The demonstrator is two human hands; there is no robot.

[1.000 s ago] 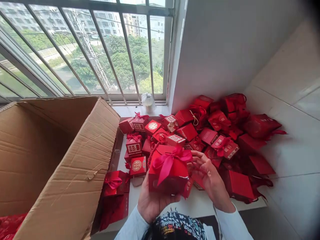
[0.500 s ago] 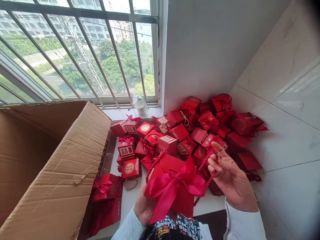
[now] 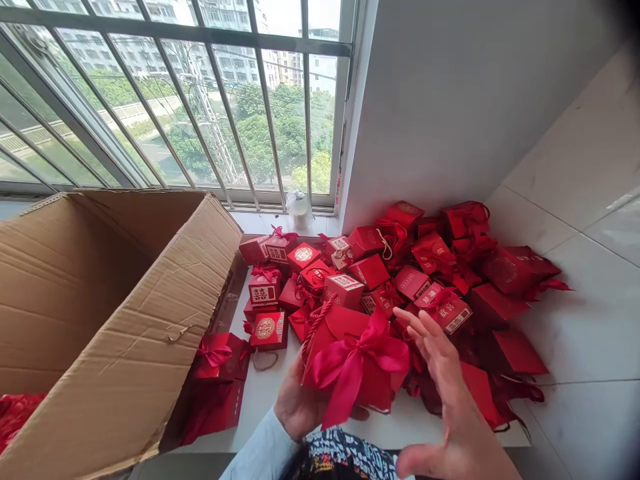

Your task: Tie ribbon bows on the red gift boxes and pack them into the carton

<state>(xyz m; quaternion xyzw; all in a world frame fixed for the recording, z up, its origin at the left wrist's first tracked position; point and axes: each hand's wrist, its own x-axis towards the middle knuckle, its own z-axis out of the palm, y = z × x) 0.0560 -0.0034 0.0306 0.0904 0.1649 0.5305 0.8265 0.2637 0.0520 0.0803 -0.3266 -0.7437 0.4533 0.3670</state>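
Observation:
My left hand (image 3: pixel 299 402) supports a red gift box (image 3: pixel 345 327) from below and the left side, its fingers partly hidden behind it. The box has a pink-red satin bow (image 3: pixel 361 353) on its front and a twisted red cord (image 3: pixel 319 327) along its left edge. To the right of the box, my right hand (image 3: pixel 445 380) is empty, with thumb and fingers spread apart. Just beyond both hands lies a heap of small red gift boxes (image 3: pixel 345 287), many with bows, ribbons or printed labels.
A large cardboard box (image 3: pixel 165 313) stands open on the left, with something red (image 3: pixel 20 413) inside it. Beside it are red boxes with a bow (image 3: pixel 217 360). Behind are a barred window (image 3: pixel 225 120) and a small clear bag (image 3: pixel 297 203) on the sill. A tiled wall (image 3: pixel 595 300) bounds the right.
My right hand has let go of the twisted cord and opened, moving down beside the gift box. The left hand still holds the box. The view has shifted left, showing more of the cardboard box.

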